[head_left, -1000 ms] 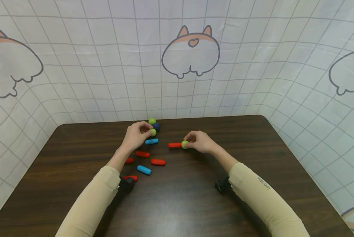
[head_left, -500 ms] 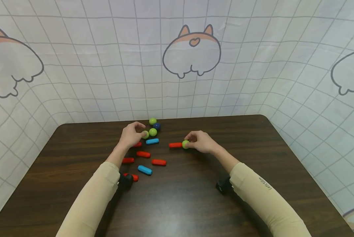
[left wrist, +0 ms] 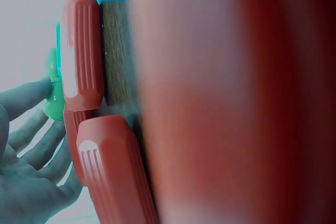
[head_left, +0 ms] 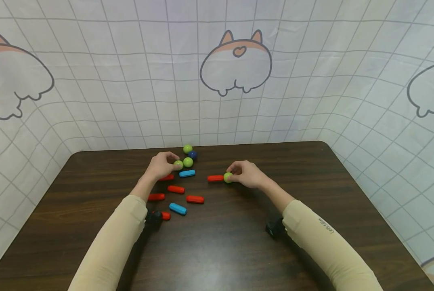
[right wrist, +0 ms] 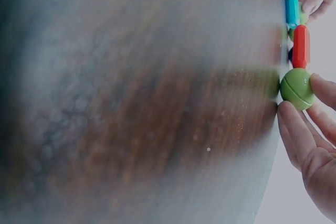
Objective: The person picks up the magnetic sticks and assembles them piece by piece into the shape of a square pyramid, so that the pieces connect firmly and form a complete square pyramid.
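Left hand (head_left: 161,166) pinches ball A (head_left: 178,165) (green), just beside ball B (head_left: 188,162), also green; a blue rod (head_left: 187,173) lies near, toward the person. Right hand (head_left: 248,174) pinches ball C (head_left: 228,177), green too, at the right end of a red rod (head_left: 215,178) (right wrist view: ball and rod appear to touch). All on the dark table (head_left: 217,250).

Tabletop (head_left: 224,246) open between the sleeves (head_left: 109,242), narrow gap between far blue stick (head_left: 187,173) and rightmost red stick (head_left: 215,178); unheld green ball (head_left: 188,162) blocking passage just right of the left hand (head_left: 158,166)
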